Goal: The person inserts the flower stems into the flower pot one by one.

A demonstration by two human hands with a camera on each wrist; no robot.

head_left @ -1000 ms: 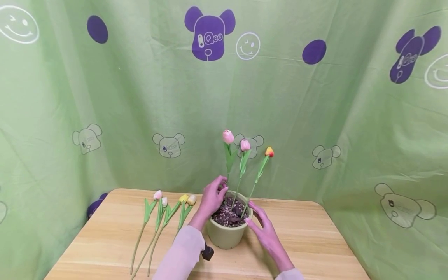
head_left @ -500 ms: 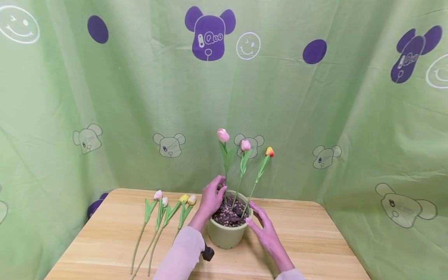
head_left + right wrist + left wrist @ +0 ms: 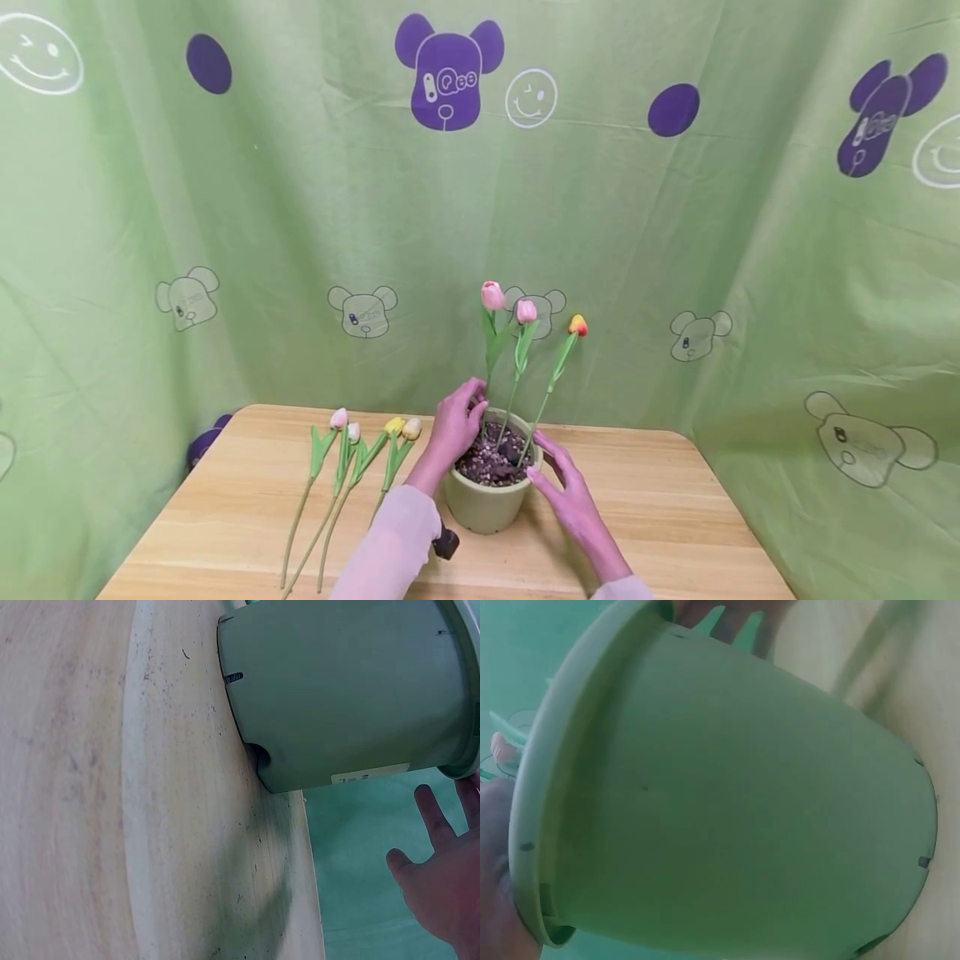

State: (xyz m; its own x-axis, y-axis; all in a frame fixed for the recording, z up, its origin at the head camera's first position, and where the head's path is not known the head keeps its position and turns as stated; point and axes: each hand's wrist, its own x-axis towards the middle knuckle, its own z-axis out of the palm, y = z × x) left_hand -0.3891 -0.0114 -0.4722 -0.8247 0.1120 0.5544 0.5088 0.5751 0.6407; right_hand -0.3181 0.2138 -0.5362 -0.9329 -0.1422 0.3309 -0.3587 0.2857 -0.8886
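In the head view a green flower pot (image 3: 486, 508) of dark, pebbly soil holds three upright artificial tulips. My left hand (image 3: 455, 423) reaches over the pot's left rim and pinches the low stem of the leftmost pink tulip (image 3: 492, 296). Beside it stand another pink tulip (image 3: 527, 312) and a red-yellow tulip (image 3: 577, 326) that leans right. Against the right side of the rim rests my right hand (image 3: 567, 490), its fingers spread. The right wrist view shows that hand's straight lower fingers (image 3: 435, 817) just off the pot wall. The left wrist view is mostly filled by the pot's side.
Several loose tulips (image 3: 348, 467), pink, white and yellow, lie on the wooden table (image 3: 660, 517) left of the pot. A small black device (image 3: 446, 543) shows under the left sleeve. Behind the table's back edge hangs a green patterned curtain (image 3: 600, 208).
The leftmost pink tulip's head tips left, then swings back right, as the left hand keeps its pinch on the stem. The right hand and the pot stay in place.
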